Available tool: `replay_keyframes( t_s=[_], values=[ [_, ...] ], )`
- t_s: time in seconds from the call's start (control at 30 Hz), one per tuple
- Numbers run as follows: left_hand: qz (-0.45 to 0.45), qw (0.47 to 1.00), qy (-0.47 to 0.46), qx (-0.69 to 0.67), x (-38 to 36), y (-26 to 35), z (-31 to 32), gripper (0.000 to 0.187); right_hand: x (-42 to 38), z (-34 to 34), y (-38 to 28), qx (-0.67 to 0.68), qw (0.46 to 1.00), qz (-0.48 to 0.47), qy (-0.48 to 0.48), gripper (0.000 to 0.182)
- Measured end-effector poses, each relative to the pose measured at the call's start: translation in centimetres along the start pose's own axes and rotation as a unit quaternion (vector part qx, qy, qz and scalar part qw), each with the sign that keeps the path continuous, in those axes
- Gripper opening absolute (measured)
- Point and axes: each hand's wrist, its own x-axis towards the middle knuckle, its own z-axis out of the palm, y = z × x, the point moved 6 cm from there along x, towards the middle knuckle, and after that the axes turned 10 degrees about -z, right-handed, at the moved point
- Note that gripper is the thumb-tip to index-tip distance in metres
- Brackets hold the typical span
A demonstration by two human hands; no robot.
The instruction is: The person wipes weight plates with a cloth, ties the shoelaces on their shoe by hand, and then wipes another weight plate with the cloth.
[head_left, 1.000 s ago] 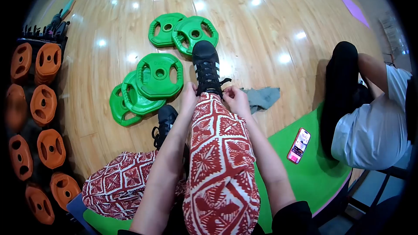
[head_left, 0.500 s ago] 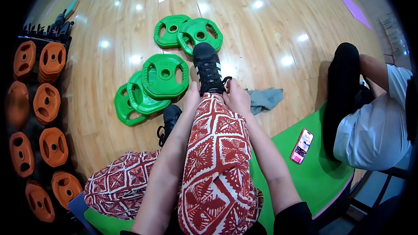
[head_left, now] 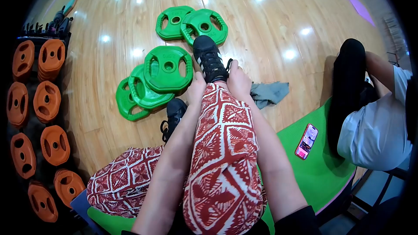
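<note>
A black sneaker with white stripes is on my raised foot, its toe towards the green weight plates. On its left side my left hand is closed beside the ankle; the fingertips are partly hidden, so what they hold cannot be made out. Opposite it, my right hand is closed at the ankle opening, pinching the black shoelace, which stands up in a loop. Patterned red and white trousers cover my legs. My other black shoe rests lower left, its laces looped out.
Green weight plates lie overlapped on the wooden floor. A grey cloth lies right of my foot. A phone rests on the green mat, where a person in a white shirt sits. Orange plates hang at left.
My view has shifted slightly. The sneaker's toe and both hands sit a little higher in view, and the lace loop by my right hand stands more upright.
</note>
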Motion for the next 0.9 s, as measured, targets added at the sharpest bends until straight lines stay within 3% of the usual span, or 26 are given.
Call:
replay_keyframes(
  t_s=[0.13,0.27,0.3,0.43,0.57,0.73,0.9],
  values=[
    [-0.067,0.994,-0.083,0.009,-0.6,0.3,0.2,0.018,0.4,-0.3,0.3,-0.001,0.998,0.045,-0.050,0.025],
    [-0.122,0.979,-0.160,-0.004,-0.4,-0.6,1.5,0.033,-0.2,0.5,0.6,0.013,0.984,0.093,-0.153,0.024],
    [-0.185,0.967,-0.171,-0.027,-0.3,-1.2,1.4,0.035,-0.2,0.4,0.4,0.015,0.982,0.085,-0.166,0.022],
    [-0.081,0.980,-0.173,0.049,-0.3,0.6,0.5,0.027,-1.1,-0.7,0.2,-0.013,0.979,0.099,-0.177,0.019],
    [-0.064,0.983,-0.170,0.037,0.2,1.2,0.1,0.023,-0.1,0.7,0.7,-0.046,0.977,0.048,-0.201,0.019],
    [-0.133,0.984,-0.112,0.047,-0.1,1.3,-1.0,0.029,-0.5,0.8,0.9,-0.085,0.969,0.046,-0.226,0.020],
    [-0.060,0.982,-0.143,0.104,-3.7,1.5,-2.9,0.028,-4.3,-0.7,-0.3,-0.061,0.974,0.079,-0.202,0.024]
  ],
)
